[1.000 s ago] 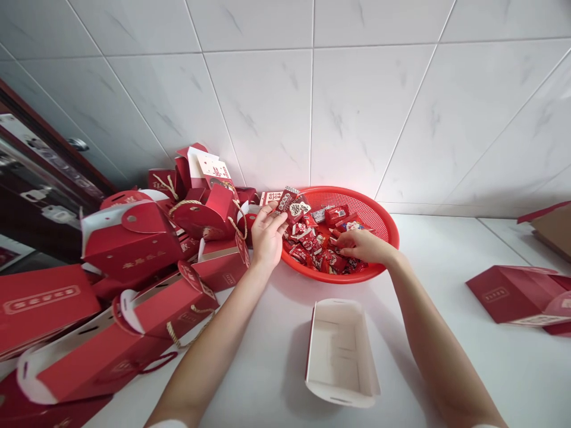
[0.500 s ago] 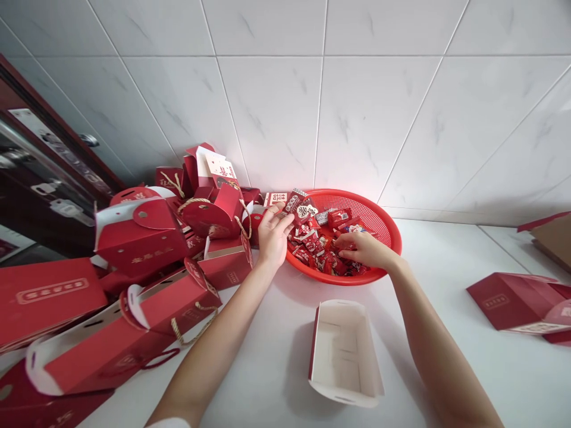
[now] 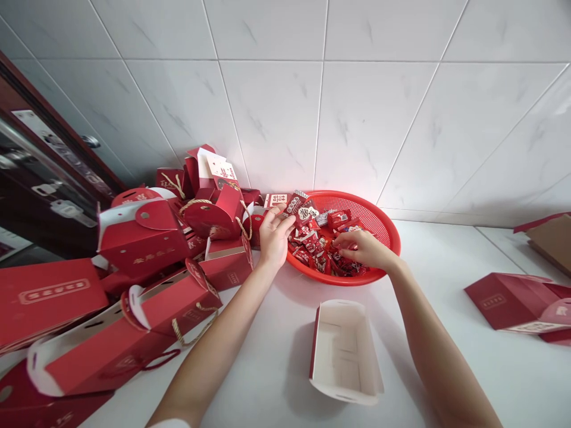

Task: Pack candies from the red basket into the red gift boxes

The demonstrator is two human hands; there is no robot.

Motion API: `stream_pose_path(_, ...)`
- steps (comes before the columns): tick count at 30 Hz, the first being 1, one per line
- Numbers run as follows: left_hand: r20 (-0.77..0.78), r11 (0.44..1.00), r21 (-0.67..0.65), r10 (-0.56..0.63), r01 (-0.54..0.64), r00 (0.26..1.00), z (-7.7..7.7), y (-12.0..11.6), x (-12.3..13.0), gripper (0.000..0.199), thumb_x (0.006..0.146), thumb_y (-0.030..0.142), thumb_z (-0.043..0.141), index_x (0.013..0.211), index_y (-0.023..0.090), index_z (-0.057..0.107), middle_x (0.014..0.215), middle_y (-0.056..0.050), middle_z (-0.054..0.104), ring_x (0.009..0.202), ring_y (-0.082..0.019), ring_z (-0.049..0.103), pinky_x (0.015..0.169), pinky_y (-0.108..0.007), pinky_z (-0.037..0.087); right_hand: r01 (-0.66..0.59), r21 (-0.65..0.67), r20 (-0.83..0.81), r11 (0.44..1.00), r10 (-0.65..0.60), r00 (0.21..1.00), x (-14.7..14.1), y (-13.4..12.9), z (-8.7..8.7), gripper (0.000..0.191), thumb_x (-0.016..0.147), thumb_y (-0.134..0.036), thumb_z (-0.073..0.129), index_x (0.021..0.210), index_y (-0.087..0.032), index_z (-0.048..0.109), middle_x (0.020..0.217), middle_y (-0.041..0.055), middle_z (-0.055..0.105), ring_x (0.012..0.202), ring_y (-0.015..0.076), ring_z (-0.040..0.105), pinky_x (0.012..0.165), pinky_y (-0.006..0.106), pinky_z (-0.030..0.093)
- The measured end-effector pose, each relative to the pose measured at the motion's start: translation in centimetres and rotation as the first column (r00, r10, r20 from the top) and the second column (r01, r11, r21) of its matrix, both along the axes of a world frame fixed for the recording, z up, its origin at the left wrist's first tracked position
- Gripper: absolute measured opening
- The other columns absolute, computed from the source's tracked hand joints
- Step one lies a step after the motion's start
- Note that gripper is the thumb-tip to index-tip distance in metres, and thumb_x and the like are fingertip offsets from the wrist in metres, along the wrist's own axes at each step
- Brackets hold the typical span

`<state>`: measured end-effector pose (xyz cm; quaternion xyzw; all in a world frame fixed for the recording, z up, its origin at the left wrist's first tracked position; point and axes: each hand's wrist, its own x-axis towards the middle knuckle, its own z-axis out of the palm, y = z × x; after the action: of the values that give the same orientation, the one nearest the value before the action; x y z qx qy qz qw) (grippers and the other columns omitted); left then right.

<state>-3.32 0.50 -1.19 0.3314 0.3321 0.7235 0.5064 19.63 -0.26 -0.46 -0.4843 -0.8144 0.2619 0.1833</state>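
My left hand [image 3: 273, 236] is closed on dark red candy packets [image 3: 307, 212] with pale lettering, held over the left rim of a red plastic basket [image 3: 387, 232]. Inside the basket lie several small red-wrapped candies [image 3: 307, 239]. My right hand [image 3: 366, 248] reaches over the basket's right side, its fingers bent together down among the candies. What those fingertips hold, if anything, is hidden. In front of the basket, between my forearms, stands an open box [image 3: 345, 351] with a white inside and red outer wall, nothing in it.
Red gift boxes [image 3: 143, 238], several with rope handles, crowd the left side. At the right edge lie another red box [image 3: 513, 300] and a brown cardboard piece [image 3: 553, 241]. A tiled wall [image 3: 276, 119] stands behind, and a dark door with keys [image 3: 62, 208] at far left.
Both hands stay almost where they were. My right hand has shifted very slightly left among the candies; the left keeps its hold on the packets.
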Motion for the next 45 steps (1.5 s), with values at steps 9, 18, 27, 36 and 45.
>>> stream_pose_path(9, -0.012, 1.000, 0.004, 0.005, -0.005, 1.000, -0.2, 0.0, -0.1, 0.042, 0.056, 0.019, 0.087, 0.094, 0.022, 0.070, 0.077, 0.003, 0.068, 0.075, -0.014, 0.066, 0.072, -0.027, 0.051, 0.000, 0.059, 0.075, 0.998, -0.004, 0.997, 0.0, 0.0, 0.0, 0.032, 0.087, -0.004, 0.052, 0.100, -0.021, 0.077, 0.104, 0.0048, 0.080, 0.096, 0.0214, 0.074, 0.084, 0.031, 0.057)
stream_pose_path(18, -0.010, 1.000, 0.001, -0.007, 0.007, 1.000, -0.1, -0.1, 0.0, 0.043, 0.055, 0.020, 0.090, 0.094, 0.021, 0.070, 0.079, 0.002, 0.071, 0.076, -0.015, 0.068, 0.072, -0.027, 0.052, -0.058, 0.081, 0.303, 0.995, 0.031, 0.952, -3.3, 2.5, 2.2, 0.019, 0.091, -0.017, 0.060, 0.104, -0.020, 0.073, 0.113, 0.0117, 0.077, 0.105, 0.0304, 0.071, 0.083, 0.036, 0.052)
stream_pose_path(27, -0.038, 1.000, 0.011, -0.016, 0.016, 0.999, -0.3, 0.1, 0.0, 0.043, 0.057, 0.022, 0.088, 0.095, 0.022, 0.068, 0.082, 0.002, 0.070, 0.076, -0.014, 0.067, 0.072, -0.026, 0.050, -0.090, -0.004, 0.305, 0.996, 0.087, 0.948, -7.1, 5.2, 0.3, 0.029, 0.074, -0.009, 0.076, 0.100, -0.021, 0.071, 0.105, 0.0113, 0.077, 0.102, 0.0313, 0.072, 0.077, 0.032, 0.052)
stream_pose_path(36, 0.007, 1.000, -0.009, -0.004, 0.004, 1.000, -0.1, -0.1, 0.0, 0.045, 0.054, 0.022, 0.089, 0.094, 0.022, 0.068, 0.076, 0.003, 0.069, 0.073, -0.013, 0.066, 0.070, -0.024, 0.051, 0.009, -0.080, -0.147, 0.997, -0.021, 0.989, -3.1, 3.1, 2.5, 0.026, 0.090, -0.025, 0.065, 0.115, -0.015, 0.063, 0.081, 0.0040, 0.075, 0.067, 0.0191, 0.071, 0.060, 0.030, 0.056)
stream_pose_path(45, -0.038, 1.000, 0.023, 0.016, -0.015, 0.999, -0.4, 0.1, 0.0, 0.043, 0.058, 0.022, 0.088, 0.096, 0.022, 0.067, 0.076, 0.004, 0.066, 0.072, -0.013, 0.064, 0.069, -0.025, 0.049, 0.071, -0.221, -0.719, 0.973, -0.212, 0.662, -0.5, 0.4, 2.0, 0.042, 0.063, -0.047, 0.091, 0.084, -0.018, 0.070, 0.066, 0.0003, 0.069, 0.056, 0.0165, 0.065, 0.053, 0.030, 0.054)
